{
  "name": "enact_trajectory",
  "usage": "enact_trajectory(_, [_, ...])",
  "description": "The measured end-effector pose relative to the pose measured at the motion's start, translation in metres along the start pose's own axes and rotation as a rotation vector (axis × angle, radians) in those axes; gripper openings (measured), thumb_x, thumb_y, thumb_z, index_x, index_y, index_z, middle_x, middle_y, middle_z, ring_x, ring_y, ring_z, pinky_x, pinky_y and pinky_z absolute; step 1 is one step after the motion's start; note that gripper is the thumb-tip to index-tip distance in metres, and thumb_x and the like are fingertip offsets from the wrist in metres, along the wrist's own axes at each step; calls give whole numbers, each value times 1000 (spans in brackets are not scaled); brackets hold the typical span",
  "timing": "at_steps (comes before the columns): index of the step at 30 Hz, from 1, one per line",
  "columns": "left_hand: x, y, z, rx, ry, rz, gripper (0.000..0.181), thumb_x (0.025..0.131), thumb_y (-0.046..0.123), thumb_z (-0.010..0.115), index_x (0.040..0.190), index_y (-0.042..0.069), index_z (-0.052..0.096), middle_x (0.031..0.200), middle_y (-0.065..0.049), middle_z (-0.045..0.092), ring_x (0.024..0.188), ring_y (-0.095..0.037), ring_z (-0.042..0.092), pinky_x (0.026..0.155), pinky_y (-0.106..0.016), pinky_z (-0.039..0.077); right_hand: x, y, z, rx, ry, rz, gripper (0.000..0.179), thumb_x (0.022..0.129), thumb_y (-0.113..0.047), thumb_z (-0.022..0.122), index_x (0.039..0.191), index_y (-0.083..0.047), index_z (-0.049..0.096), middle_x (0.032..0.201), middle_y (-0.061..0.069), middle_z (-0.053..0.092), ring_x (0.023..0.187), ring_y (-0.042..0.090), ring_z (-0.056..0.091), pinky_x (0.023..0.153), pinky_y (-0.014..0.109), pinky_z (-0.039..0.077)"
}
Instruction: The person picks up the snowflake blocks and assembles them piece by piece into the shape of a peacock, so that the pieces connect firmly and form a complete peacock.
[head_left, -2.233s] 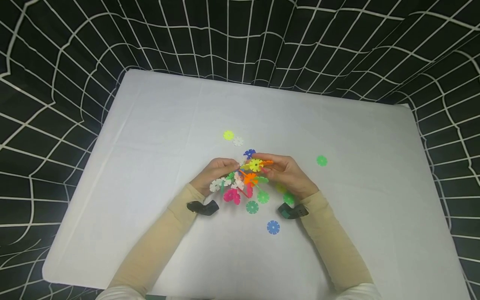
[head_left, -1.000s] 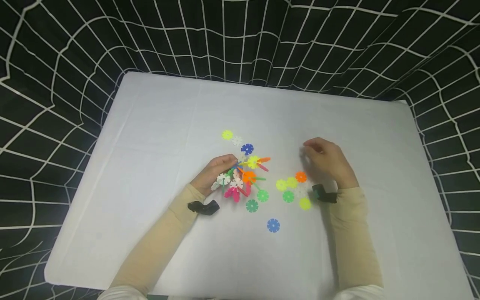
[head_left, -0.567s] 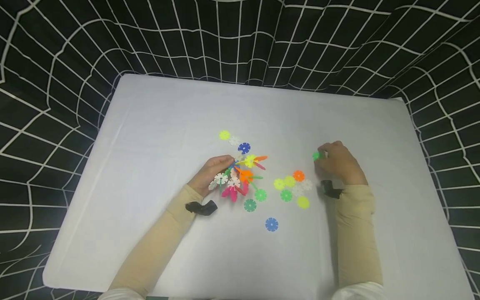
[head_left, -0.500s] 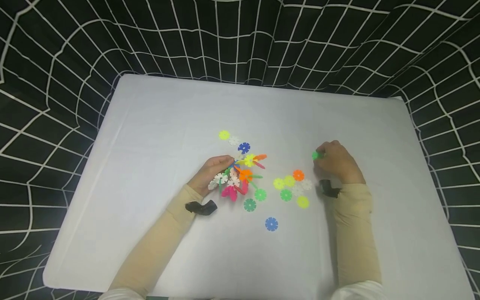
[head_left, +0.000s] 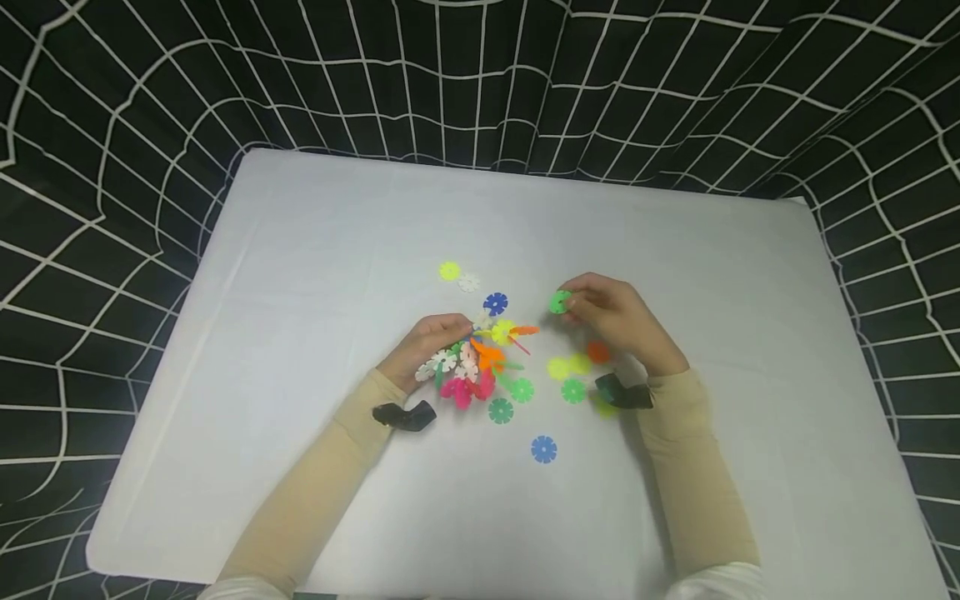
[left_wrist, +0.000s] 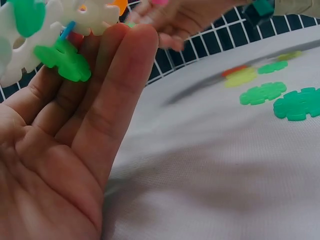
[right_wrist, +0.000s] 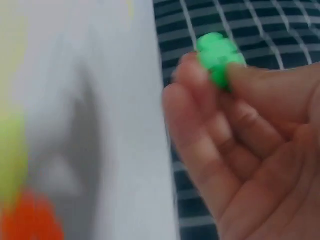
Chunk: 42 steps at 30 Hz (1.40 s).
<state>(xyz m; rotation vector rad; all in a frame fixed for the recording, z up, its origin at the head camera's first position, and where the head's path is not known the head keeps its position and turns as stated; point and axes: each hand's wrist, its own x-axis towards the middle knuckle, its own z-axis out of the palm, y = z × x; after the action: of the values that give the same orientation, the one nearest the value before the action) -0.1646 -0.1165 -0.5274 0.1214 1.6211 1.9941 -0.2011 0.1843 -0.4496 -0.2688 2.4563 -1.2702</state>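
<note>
My left hand grips a cluster of interlocking snowflake discs above the table, its fingertips at the cluster's upper left. White, pink, orange, yellow, green and dark blue discs stick out at many angles. In the left wrist view, white discs and a green disc of the cluster lie against the fingers. My right hand, to the right of the cluster, pinches a single green disc between thumb and fingertips. The right wrist view shows this green disc with its lower edge covered by the thumb.
Loose discs lie on the white table: a yellow disc and a white disc behind the cluster, a teal disc and a blue disc nearer. Under the right forearm are several more, including an orange disc. Gridded black cloth surrounds the table.
The right hand left the cluster, reached right, took the green disc off the table and carried it back left. The left hand kept the cluster in nearly the same place, tilting it slightly.
</note>
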Motion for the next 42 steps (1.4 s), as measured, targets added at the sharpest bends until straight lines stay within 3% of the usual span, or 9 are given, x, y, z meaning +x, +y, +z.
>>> enact_trajectory(4, [1,-1,1,7,-21,34,24,101,21,53,84,20,70,85,9,62,95,-14,55,98,-32,42,-4,-17,12,85,-48,-48,18,101,-14,62,117,-7,64,108,23,71,99,37,70,91,41,56])
enact_trajectory(9, [2,-2,1,-10,-55,52,25,103,18,50,86,17,69,83,9,63,89,-12,56,86,-25,48,-9,-26,20,60,-91,-81,14,98,-12,65,112,-12,67,102,15,73,100,31,68,100,48,49])
enact_trajectory(13, [2,-3,0,3,-57,64,24,102,18,50,87,16,69,82,9,63,89,-12,56,87,-26,47,-11,-29,24,23,-106,-133,13,97,-10,66,109,-14,68,99,6,74,97,23,67,105,53,48])
enact_trajectory(25, [3,-4,2,6,-39,67,24,102,17,51,88,17,70,83,10,63,88,-11,56,85,-24,47,-15,-34,29,-71,-117,-230,14,97,-11,67,110,-17,71,101,-1,75,97,19,66,90,45,55])
enact_trajectory(33, [4,-5,7,-93,50,66,18,102,16,54,92,15,69,84,6,66,81,-9,60,73,-17,52,-19,-40,33,-173,-22,-268,22,99,-15,65,120,-13,72,111,-1,69,102,17,62,85,36,55])
enact_trajectory(38, [4,-5,12,-43,132,85,16,101,17,57,98,6,68,86,6,65,86,-10,58,78,-18,50,-18,-40,34,-243,51,-298,24,98,-11,66,120,-12,73,100,0,66,92,16,60,79,32,55])
enact_trajectory(42, [3,-6,15,-18,169,100,23,101,17,58,106,-5,65,88,7,66,89,-11,57,82,-19,50,-17,-40,33,-258,55,-271,28,99,-16,67,126,-11,69,109,2,70,99,18,65,87,39,59])
